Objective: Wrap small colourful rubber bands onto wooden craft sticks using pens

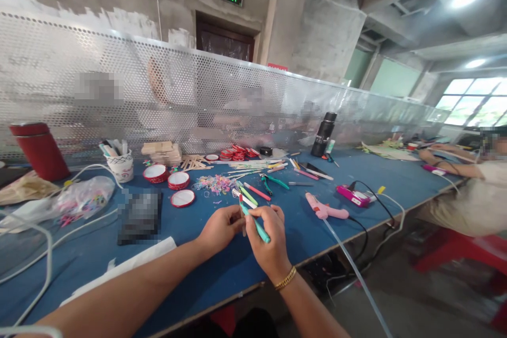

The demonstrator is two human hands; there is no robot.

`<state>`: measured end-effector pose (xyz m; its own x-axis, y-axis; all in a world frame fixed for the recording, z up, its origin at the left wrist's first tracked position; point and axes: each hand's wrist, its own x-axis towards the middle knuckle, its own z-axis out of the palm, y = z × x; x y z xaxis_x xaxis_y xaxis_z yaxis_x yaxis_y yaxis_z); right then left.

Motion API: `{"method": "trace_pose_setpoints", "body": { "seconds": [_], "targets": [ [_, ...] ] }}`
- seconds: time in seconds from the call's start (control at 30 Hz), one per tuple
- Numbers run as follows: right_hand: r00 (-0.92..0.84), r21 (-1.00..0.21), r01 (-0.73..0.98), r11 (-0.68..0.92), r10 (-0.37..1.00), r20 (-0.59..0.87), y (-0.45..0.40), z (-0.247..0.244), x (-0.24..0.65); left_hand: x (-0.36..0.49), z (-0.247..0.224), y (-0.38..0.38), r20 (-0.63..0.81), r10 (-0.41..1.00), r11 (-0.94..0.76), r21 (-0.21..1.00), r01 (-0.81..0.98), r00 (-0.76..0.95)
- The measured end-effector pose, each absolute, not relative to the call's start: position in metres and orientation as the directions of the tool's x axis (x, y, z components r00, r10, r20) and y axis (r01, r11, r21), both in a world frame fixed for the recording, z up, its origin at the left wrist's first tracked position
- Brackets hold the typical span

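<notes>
My right hand (269, 235) is closed round a teal marker pen (261, 231), held slanting with its tip end toward my left hand. My left hand (222, 229) is closed in a pinch on a thin stick (240, 198) with a red upper end, mostly hidden by the fingers. Both hands meet above the blue table, close to its front edge. Just beyond them lie a green marker (248, 195), a red marker (257, 191) and a heap of small coloured bands (217, 184). Teal-handled pliers (266, 185) rest farther back.
A pink glue gun (322, 208) lies right, its long glue stick (352, 264) jutting over the edge. Left are red-rimmed round pieces (182, 198), a dark pouch (140, 216), cables and a cup of pens (120, 166). A black bottle (324, 134) stands behind. Another person's arm (455, 169) is far right.
</notes>
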<state>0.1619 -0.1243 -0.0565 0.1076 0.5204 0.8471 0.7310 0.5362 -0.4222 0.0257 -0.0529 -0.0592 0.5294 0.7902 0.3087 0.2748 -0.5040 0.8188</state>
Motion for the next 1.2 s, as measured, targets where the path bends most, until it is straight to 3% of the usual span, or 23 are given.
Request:
{"method": "trace_pose_setpoints", "body": {
  "seconds": [0.3,0.73,0.97,1.2],
  "targets": [
    [0.163,-0.445,0.744,0.498,0.511,0.844,-0.1232,-0.0563,0.1634,0.0270,-0.0545,-0.0548,0.286,0.774,-0.457,0.869,0.186,0.565],
    [0.113,-0.431,0.735,0.523,0.532,0.839,-0.1234,-0.0565,0.1618,0.0259,-0.0602,-0.0505,0.306,0.790,-0.497,0.827,0.262,0.531],
    [0.178,-0.452,0.744,0.492,0.507,0.844,-0.1229,-0.0544,0.1629,0.0265,-0.0560,-0.0527,0.302,0.770,-0.488,0.847,0.213,0.562],
    [0.118,-0.427,0.724,0.542,0.513,0.850,-0.1235,-0.0562,0.1616,0.0262,-0.0536,-0.0550,0.292,0.780,-0.476,0.851,0.223,0.553]
  ]
}}
